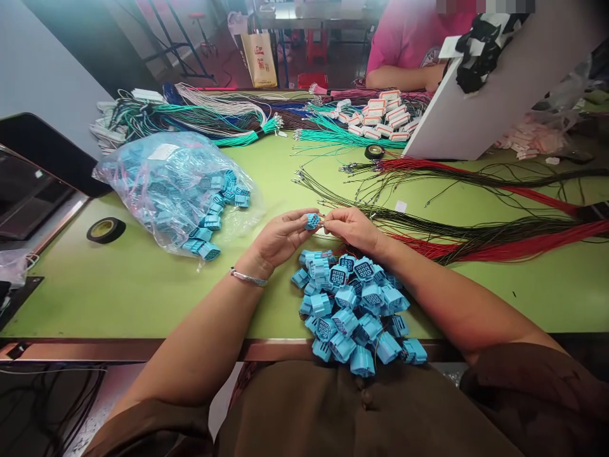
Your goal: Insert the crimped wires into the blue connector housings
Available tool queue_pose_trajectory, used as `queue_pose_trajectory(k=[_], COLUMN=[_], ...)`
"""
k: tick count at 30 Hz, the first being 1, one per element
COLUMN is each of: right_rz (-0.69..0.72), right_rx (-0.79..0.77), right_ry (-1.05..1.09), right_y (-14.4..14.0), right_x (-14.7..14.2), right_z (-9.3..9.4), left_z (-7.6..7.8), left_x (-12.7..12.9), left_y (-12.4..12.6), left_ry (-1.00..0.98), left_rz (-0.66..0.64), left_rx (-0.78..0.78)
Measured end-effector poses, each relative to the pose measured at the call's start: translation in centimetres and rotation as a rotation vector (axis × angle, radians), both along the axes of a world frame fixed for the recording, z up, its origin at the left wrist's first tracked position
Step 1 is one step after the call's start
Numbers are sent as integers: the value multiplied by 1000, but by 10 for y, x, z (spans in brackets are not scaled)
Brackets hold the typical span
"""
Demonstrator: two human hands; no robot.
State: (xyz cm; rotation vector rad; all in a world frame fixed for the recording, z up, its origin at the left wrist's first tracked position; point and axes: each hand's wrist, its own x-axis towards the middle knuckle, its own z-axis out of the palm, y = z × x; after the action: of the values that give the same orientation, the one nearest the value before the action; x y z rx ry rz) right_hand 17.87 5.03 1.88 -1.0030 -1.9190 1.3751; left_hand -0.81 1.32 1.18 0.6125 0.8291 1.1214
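Between the thumb and fingers of my left hand is a small blue connector housing, its face with the holes turned toward the right. My right hand is pinched close beside it, gripping the end of a thin wire at the housing; the wire's tip is too small to make out. Just below my hands lies a heap of blue connector housings, some with wires coming out, reaching over the table's front edge. Dark and red wires spread out to the right, behind my right forearm.
A clear plastic bag spills blue housings at the left, near a roll of black tape. Bundled wires and white connectors line the back. A white panel stands at the right. Across the table sits another person.
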Motion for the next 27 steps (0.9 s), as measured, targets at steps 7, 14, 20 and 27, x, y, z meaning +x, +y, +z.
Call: queue_pose_trajectory(k=[7,14,20,27], right_rz=[25,52,-2,-29], right_rx=[-36,-34,-26,-123], right_ry=[70,45,-47,-126], right_y=[0,1,1,-1], right_x=[2,1,-1,-1], right_z=[-1,0,2,7], left_z=[2,-2,-1,0], left_x=[1,4,8,16], left_y=[-1,-2,-4,-6], left_ry=[17,30,200,457], left_rz=[-4,21,69,170], left_rx=[28,47,189,350])
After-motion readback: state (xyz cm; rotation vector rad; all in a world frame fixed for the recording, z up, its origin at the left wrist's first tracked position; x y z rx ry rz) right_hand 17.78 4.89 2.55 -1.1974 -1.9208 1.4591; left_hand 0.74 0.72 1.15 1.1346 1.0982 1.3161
